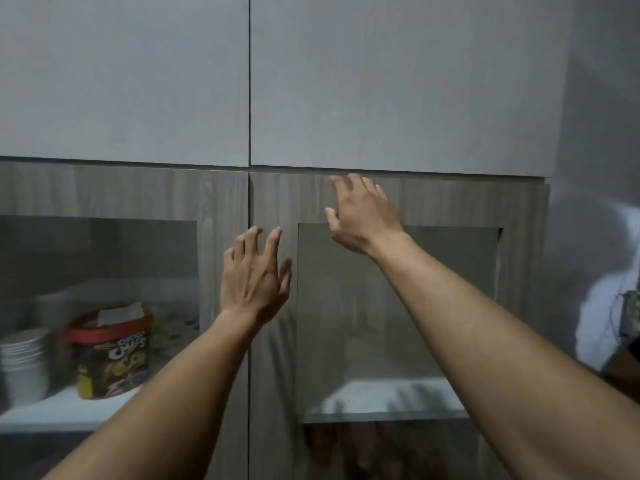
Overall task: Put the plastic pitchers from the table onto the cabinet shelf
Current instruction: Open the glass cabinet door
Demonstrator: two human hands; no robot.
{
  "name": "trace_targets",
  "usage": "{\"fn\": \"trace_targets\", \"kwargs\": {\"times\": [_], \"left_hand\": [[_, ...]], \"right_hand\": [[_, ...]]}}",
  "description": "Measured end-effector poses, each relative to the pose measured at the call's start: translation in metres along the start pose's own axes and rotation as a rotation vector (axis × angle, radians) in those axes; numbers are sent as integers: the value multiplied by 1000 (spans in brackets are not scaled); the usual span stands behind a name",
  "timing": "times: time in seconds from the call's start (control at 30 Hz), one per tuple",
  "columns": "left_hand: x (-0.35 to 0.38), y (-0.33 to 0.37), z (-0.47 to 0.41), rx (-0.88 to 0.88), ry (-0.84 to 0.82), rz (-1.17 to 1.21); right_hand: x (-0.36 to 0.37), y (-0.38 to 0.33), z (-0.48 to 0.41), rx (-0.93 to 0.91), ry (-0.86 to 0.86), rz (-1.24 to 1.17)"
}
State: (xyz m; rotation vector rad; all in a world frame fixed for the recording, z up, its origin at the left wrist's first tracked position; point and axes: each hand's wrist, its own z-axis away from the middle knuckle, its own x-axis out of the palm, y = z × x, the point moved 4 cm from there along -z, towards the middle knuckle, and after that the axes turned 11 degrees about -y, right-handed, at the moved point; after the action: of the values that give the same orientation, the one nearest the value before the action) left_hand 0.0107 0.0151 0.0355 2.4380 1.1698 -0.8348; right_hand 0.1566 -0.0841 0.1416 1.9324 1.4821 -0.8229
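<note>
I face a wooden cabinet with two glass-paned doors, both closed. My right hand [363,216] is raised against the top rail of the right door [450,202], fingers spread, fingertips at its upper edge. My left hand [254,278] hovers lower, fingers apart, in front of the right door's left stile beside the seam between the doors. Both hands hold nothing. Behind the right glass pane a white shelf [391,396] shows. No pitcher and no table are in view.
Plain grey upper cabinet doors [398,81] fill the top. Behind the left glass pane stand a red-lidded snack tub [110,355] and a stack of white cups [24,362]. A person in a white shirt [606,289] stands at the right edge.
</note>
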Motion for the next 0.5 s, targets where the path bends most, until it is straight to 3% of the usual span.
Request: {"fn": "trace_targets", "kwargs": {"times": [0.27,0.5], "left_hand": [[24,-17,13,-156,-92,241],[37,-20,14,-215,-70,277]], "right_hand": [[14,-22,-43,-70,-109,53],[25,-30,-61,-65,-83,70]]}}
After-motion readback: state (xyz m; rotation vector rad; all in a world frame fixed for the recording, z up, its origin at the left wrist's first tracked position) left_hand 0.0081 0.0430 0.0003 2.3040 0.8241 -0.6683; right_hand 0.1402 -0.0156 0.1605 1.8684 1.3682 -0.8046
